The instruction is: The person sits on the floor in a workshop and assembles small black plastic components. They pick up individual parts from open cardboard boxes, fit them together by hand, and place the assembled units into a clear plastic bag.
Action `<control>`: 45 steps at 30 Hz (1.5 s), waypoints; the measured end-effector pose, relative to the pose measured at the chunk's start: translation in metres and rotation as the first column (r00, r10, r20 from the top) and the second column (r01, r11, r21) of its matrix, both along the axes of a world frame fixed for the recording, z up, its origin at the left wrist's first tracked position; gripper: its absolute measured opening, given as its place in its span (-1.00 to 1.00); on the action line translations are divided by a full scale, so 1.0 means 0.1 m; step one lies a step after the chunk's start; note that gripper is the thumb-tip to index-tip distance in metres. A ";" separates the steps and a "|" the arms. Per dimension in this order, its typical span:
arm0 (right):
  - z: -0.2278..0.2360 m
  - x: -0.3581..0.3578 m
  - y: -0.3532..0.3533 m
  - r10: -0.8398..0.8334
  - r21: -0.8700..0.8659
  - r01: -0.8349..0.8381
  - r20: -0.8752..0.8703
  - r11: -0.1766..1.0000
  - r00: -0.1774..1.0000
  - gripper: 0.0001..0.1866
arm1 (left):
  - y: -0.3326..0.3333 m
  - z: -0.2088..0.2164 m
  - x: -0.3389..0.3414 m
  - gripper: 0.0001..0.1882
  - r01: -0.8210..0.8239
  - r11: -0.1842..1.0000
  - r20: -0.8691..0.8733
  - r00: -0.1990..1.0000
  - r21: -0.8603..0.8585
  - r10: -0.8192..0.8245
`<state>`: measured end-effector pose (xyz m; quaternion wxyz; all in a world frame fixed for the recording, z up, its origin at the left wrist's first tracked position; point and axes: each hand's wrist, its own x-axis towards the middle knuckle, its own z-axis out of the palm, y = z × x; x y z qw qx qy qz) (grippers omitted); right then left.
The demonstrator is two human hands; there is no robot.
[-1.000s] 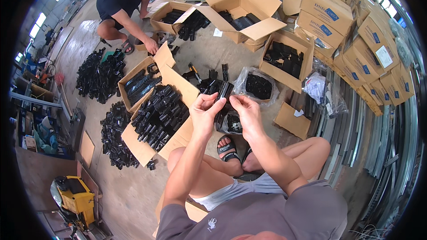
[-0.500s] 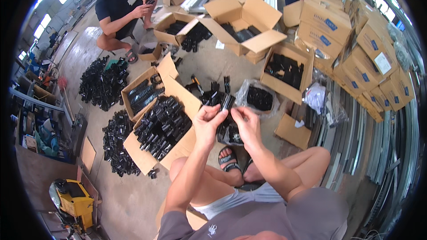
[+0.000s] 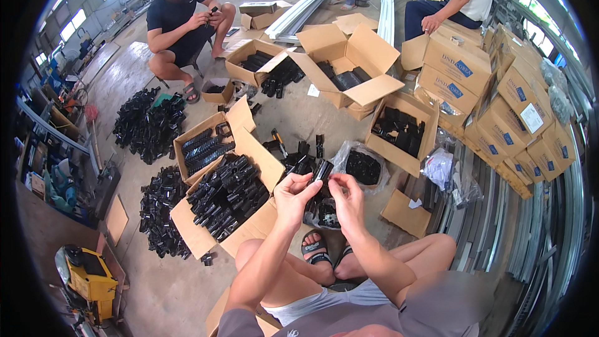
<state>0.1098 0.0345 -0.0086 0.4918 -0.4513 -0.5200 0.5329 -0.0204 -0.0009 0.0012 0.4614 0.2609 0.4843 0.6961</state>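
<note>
In front of my knees, my left hand (image 3: 293, 198) pinches a short black plastic part (image 3: 322, 171) with a glossy, ribbed-looking surface, tilted upward. My right hand (image 3: 347, 201) is closed in a pinch right beside the part's lower end; whatever its fingertips hold is too small to make out. Below and behind the hands lies a loose cluster of black parts (image 3: 301, 161). A clear bag of small black pieces (image 3: 363, 168) sits to the right of it. Under my hands, another bag of small dark pieces (image 3: 324, 215) is partly covered.
Left of my hands, an open carton (image 3: 269, 157) is filled with black parts, with heaps (image 3: 150, 123) beyond it. More open cartons (image 3: 399, 161) stand ahead. Stacked boxes (image 3: 458, 65) and metal profiles (image 3: 493, 224) line the right. A seated co-worker (image 3: 181, 25) handles a black part.
The whole view has tilted up, so things sit lower and a standing person's legs show at the back. Both hands keep nearly the same pose around the black part.
</note>
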 end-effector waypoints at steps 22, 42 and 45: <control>-0.14 -0.06 -0.02 -0.041 0.054 0.045 -0.072 0.998 0.997 -0.79 | -0.03 0.05 0.00 -0.81 0.016 0.999 0.018 1.000 0.033 -0.016; 0.31 0.16 0.32 0.025 0.296 -0.166 0.427 0.941 0.904 -0.62 | -0.07 -0.05 0.11 -0.78 0.297 0.955 -0.109 0.950 0.021 -0.293; 0.31 0.21 0.36 -0.033 0.318 -0.126 0.452 0.940 0.892 -0.60 | -0.05 0.05 0.20 -0.72 0.321 0.946 -0.071 0.944 -0.042 -0.323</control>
